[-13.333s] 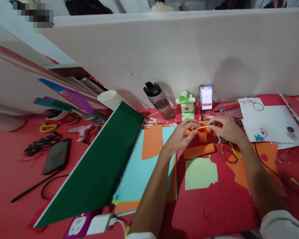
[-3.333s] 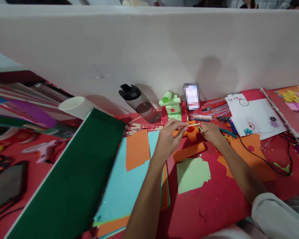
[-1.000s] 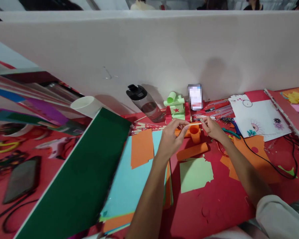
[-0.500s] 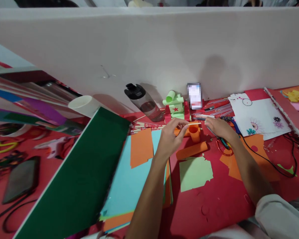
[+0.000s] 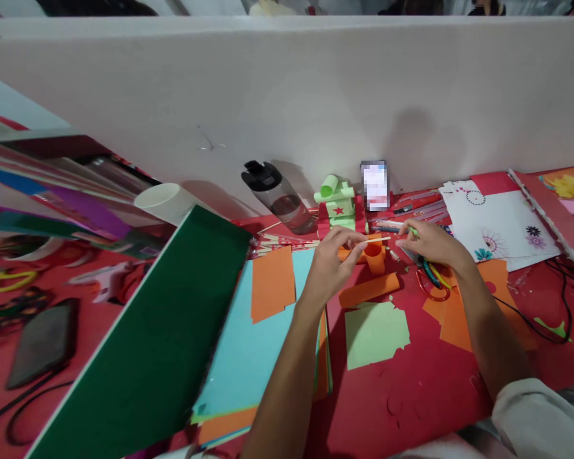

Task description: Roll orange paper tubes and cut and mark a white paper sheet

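Note:
My left hand pinches a thin pale wooden stick, its free end pointing right. Just below the stick are an orange paper tube and a flatter orange paper roll. Opposite, my right hand has its fingers closed around a small light-green object, mostly hidden. Scissors with colored handles lie beneath that hand. Behind both hands stands a light-green and red paper model bearing a red star.
A tinted bottle and a propped phone stand by the white partition. On the left a dark green board leans over blue paper sheets. A torn green sheet, orange paper and a black cable lie on the red table.
My right hand has shifted slightly right, away from the stick's tip, and a light-green object now shows between its fingers. The left hand still holds the stick in nearly the same place.

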Action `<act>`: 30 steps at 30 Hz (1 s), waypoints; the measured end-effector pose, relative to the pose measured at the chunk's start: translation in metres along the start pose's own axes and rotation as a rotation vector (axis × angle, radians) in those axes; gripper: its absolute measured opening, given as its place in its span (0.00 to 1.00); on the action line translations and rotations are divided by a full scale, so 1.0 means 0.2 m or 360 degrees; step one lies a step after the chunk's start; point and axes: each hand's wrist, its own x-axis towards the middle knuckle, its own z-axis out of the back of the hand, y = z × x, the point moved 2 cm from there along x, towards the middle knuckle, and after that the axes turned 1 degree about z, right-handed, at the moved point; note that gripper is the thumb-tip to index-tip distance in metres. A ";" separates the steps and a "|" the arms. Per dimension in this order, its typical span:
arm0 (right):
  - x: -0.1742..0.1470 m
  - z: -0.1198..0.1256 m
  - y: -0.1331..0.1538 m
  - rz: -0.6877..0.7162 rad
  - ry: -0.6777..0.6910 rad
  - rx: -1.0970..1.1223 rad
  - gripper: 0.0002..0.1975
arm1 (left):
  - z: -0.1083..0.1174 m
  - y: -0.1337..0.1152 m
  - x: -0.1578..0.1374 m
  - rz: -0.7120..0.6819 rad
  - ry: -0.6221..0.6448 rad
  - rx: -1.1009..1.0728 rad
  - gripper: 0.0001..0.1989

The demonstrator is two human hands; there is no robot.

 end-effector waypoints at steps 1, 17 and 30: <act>0.00 0.02 0.03 0.0087 -0.0052 0.0196 0.14 | 0.00 0.00 0.00 0.0010 0.0007 -0.0007 0.06; 0.03 -0.06 0.10 0.0334 -0.0140 0.0773 0.13 | 0.03 -0.02 0.00 0.0135 -0.0012 -0.0075 0.11; 0.04 -0.07 0.07 0.0331 -0.0100 0.0731 0.13 | -0.02 -0.04 0.00 0.0299 0.0091 -0.0090 0.09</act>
